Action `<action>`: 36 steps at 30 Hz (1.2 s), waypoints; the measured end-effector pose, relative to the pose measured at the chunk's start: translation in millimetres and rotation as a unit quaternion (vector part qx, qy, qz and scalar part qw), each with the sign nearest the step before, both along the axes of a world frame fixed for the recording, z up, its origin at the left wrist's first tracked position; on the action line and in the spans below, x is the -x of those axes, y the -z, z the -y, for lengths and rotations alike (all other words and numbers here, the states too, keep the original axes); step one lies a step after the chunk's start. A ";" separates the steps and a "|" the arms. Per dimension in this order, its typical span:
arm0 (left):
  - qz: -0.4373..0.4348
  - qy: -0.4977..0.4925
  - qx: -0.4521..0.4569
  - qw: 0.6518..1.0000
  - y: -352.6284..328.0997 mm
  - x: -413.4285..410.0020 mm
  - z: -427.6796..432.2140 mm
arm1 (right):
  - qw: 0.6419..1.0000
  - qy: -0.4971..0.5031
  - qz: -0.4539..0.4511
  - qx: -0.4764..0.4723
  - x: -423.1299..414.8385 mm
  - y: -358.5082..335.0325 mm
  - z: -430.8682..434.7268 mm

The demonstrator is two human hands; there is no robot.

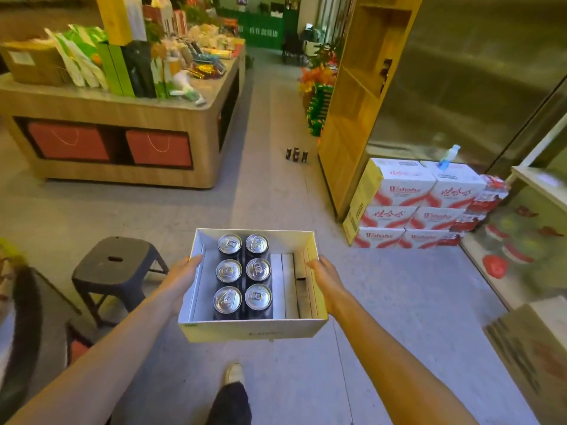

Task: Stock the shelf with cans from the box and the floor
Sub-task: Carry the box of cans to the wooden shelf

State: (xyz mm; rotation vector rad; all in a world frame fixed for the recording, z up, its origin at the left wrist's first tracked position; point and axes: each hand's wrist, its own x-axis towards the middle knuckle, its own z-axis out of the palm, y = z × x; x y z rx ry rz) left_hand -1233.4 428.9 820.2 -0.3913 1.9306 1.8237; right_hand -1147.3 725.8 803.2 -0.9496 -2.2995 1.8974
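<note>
On the grey floor [276,148] stand three dark cans [296,154], a stool [115,265] and stacked cartons [414,207].

aisle floor [270,118] open | stool [115,265] left | stacked cartons [411,207] right

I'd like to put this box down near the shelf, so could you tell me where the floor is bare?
Bare floor runs between the display island and the wooden shelf, apart from three cans standing near the shelf's base. The stacked cartons crowd its right side; the stool takes the left.
</note>
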 end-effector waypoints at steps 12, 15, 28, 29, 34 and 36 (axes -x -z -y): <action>0.014 0.057 0.001 0.998 -21.1 333.2 -121.2 | 0.997 0.067 0.012 0.036 299.1 -10.7 -110.0; 0.011 0.059 0.002 0.998 -26.5 398.9 -152.8 | 0.996 0.075 0.012 0.040 364.7 -14.1 -139.0; 0.005 0.042 0.020 0.999 -15.2 697.9 -308.1 | 0.998 0.042 0.028 0.021 680.8 -3.9 -294.1; 0.003 0.041 0.023 0.999 -16.9 720.0 -318.3 | 0.999 0.037 0.030 0.017 704.6 -6.8 -306.0; -0.003 0.028 0.029 0.999 -20.2 823.3 -358.9 | 0.999 0.021 0.036 0.014 812.7 -16.7 -352.9; -0.003 0.027 0.030 0.999 -18.4 863.8 -373.5 | 0.999 0.014 0.035 0.009 853.2 -17.8 -368.7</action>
